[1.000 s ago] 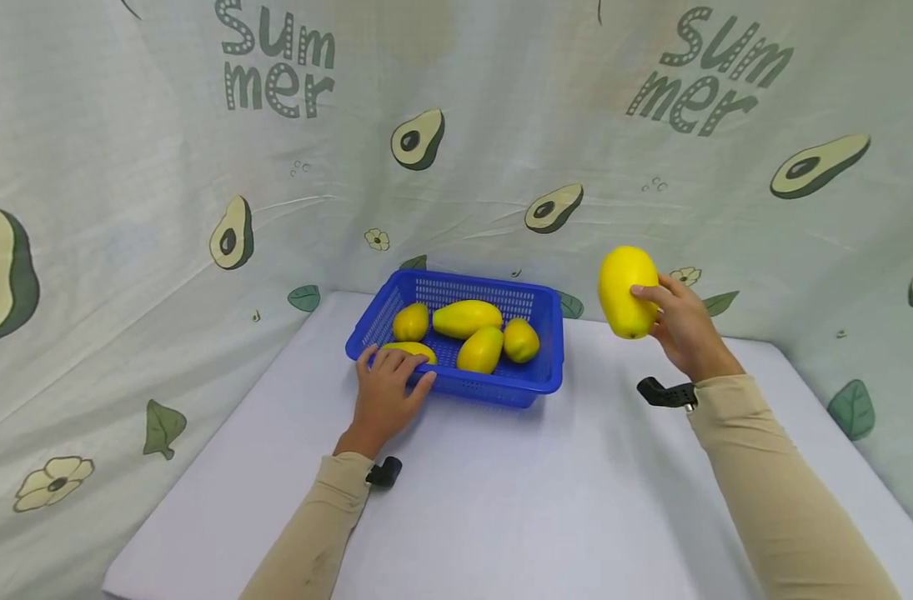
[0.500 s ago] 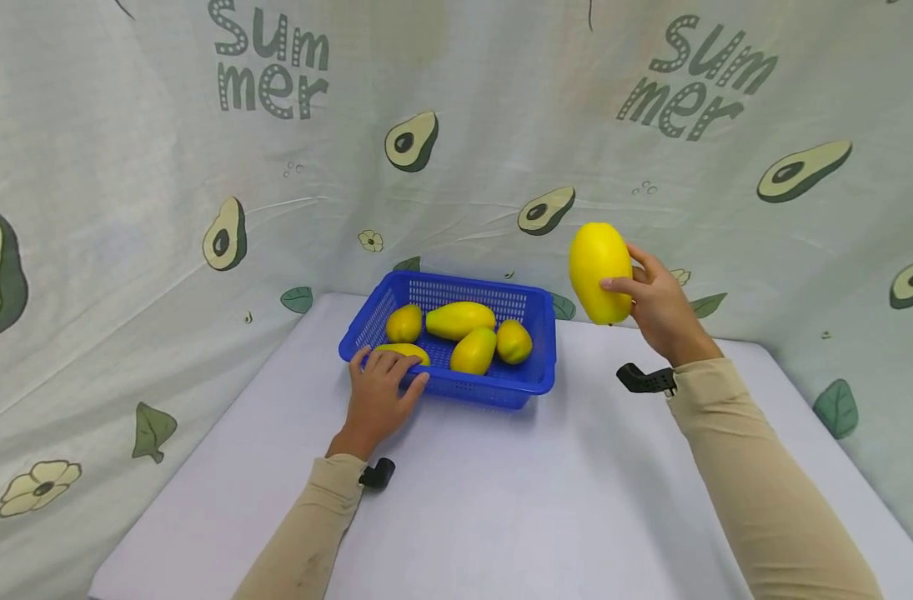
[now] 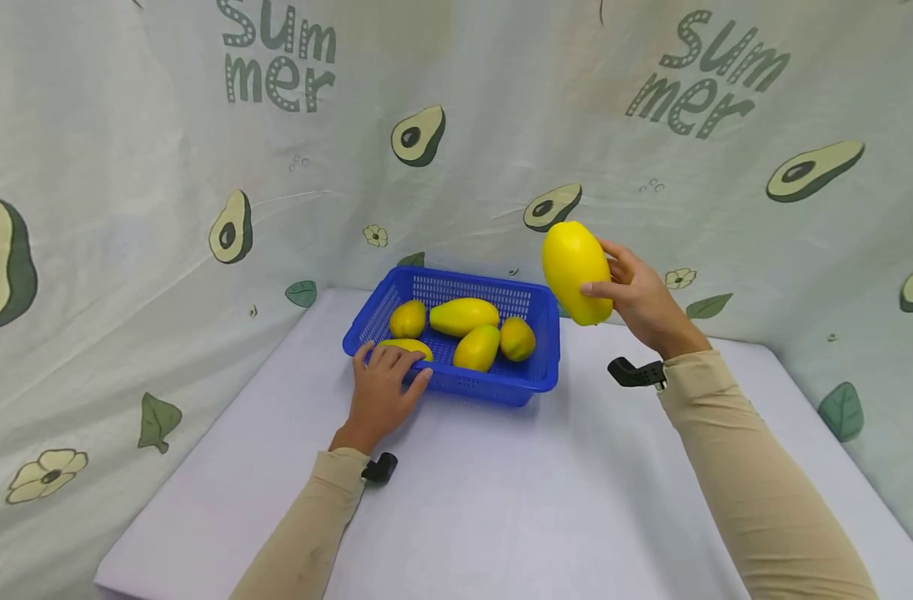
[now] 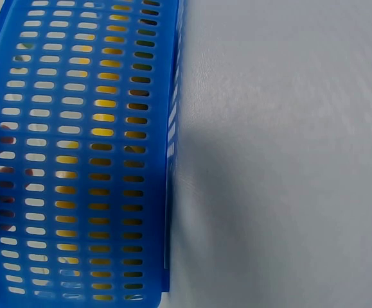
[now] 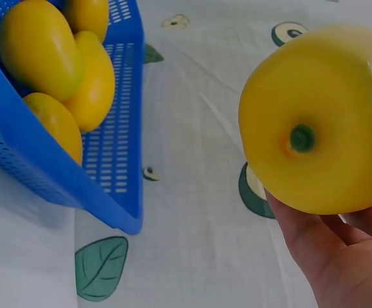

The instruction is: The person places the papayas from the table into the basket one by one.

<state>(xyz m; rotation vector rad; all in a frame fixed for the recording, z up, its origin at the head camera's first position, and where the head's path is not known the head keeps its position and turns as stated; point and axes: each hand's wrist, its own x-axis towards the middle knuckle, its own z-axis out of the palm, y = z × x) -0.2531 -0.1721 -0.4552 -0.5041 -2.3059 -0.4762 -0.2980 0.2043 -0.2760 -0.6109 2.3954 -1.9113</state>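
My right hand (image 3: 644, 304) grips a large, smooth yellow mango (image 3: 571, 268) in the air, just right of and above a blue plastic basket (image 3: 494, 383). In the right wrist view, the mango's end (image 5: 340, 83) with its green stem nub faces the camera, and fingers hold it from below. At the basket's near left corner, my left hand (image 3: 381, 396) holds the rim, fingers over it and thumb outside. Several yellow and greenish mangoes (image 3: 464, 317) lie inside; the nearest one (image 3: 411, 346) is partly hidden by the left fingers. The left wrist view shows the perforated wall (image 4: 83, 160).
The basket stands toward the back of a white table (image 3: 494, 517). Behind and beside it hangs a pale cloth (image 3: 486, 100) printed with avocados, leaves and lettering. Dark camera mounts (image 3: 636, 372) sit on both wrists.
My right hand has carried the mango leftward and slightly up, closer to the basket's right edge. The left hand keeps its place on the rim, and the basket has not visibly shifted.
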